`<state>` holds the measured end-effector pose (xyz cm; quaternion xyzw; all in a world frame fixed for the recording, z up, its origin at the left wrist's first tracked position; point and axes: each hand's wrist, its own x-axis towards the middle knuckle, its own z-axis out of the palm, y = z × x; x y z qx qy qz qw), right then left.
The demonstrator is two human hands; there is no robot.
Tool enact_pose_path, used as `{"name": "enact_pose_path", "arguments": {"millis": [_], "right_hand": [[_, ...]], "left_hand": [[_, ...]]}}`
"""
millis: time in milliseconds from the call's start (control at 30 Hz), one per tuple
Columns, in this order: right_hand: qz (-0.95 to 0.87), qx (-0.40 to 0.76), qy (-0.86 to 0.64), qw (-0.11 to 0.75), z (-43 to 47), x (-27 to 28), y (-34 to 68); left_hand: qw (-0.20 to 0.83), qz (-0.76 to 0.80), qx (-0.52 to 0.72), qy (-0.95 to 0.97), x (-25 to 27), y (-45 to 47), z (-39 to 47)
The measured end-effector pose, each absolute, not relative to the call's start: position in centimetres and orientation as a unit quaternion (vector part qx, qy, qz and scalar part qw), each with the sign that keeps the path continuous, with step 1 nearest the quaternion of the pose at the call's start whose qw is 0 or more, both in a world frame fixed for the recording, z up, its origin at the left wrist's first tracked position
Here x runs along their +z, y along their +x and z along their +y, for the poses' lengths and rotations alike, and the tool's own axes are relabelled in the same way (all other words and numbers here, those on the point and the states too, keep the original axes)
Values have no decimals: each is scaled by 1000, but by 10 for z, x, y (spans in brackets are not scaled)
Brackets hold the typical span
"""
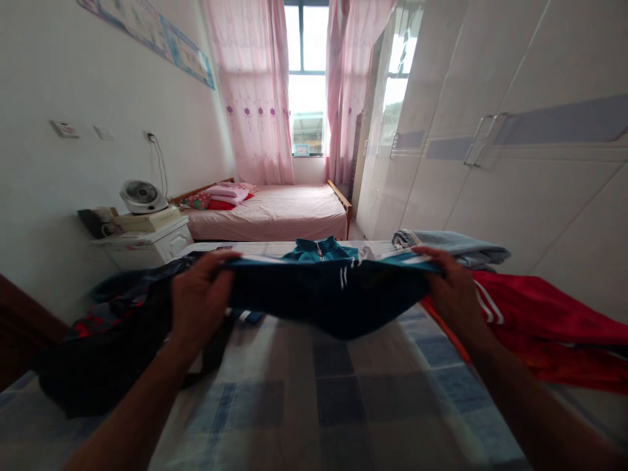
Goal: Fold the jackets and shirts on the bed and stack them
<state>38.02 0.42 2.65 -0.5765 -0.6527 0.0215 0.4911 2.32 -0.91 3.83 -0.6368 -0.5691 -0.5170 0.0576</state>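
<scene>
A navy and teal track jacket [338,294] is stretched between my two hands above the near bed. White stripes cross its dark cloth, and its lower part sags in the middle. Its teal collar with a zip [318,250] shows just behind the raised cloth. My left hand [203,294] pinches the left end, thumb toward me. At the right end, my right hand [449,288] is closed on the cloth in the same way. The fingertips of both hands are partly hidden behind the fabric.
Dark clothes [112,353] lie heaped on the left of the checked bedsheet [338,405]. To the right are red clothing [549,320] and folded light-blue garments [456,247]. A fan [142,195] stands on a white cabinet [157,245]; a wardrobe [500,170] lines the right side.
</scene>
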Motion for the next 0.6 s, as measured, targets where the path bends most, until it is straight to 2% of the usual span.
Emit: {"name": "enact_pose_path", "arguments": {"millis": [67,133,200,300,367,433,533,600], "right_hand": [[-637,-142,-578,490,0,54,375],[-647,-198,-580,454,-10,55,378],[-679,-169,-603,383,-19,30,387],[-714,-49,-646,265,-26,-25,404],[-722,32,-651,232,-28,-47,409],[-704,47,-662,253,-30,-50,410],[-642,-52,-682,346,-37,-35,411],[-647,-91,-660,371,-43,-33,416]], "left_hand": [[137,-568,-586,-561,61,15,-14],[154,-576,-555,-580,56,5,-25],[105,-603,-440,-657,27,-5,-35],[-1,-633,-224,-741,-24,-11,-47],[-24,-631,-179,-755,-39,-10,-53],[-13,-614,-256,-746,-37,-8,-58],[11,-581,-384,-718,-24,-9,-68],[-11,-570,-371,-733,-26,-12,-75]]}}
